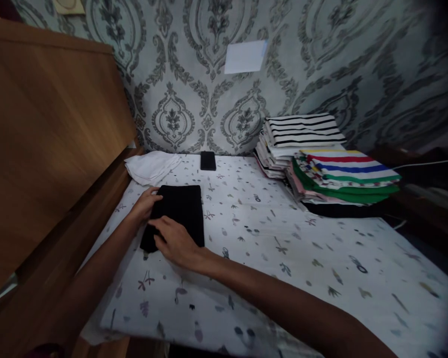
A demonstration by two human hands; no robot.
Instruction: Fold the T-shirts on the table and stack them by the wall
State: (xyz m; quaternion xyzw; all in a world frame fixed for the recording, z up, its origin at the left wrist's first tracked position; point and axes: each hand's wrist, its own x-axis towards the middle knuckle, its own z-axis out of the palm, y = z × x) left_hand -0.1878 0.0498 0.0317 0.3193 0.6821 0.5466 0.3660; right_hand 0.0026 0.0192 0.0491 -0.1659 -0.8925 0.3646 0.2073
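Note:
A black cloth (182,209), folded into a flat rectangle, lies on the patterned white sheet (246,258). My left hand (145,204) touches its left edge, with the fingers stretched over the border. Across the lower left part of the cloth rests my right hand (176,242), fingers extended and slightly apart, palm down. Neither hand lifts the cloth. What kind of garment it is, I cannot make out.
A crumpled white cloth (151,166) and a black phone-like object (208,161) lie near the wall. To the right stand a stack with striped cloth (304,130) and another of colourful folded fabrics (353,171). A wooden panel (52,124) borders the left side.

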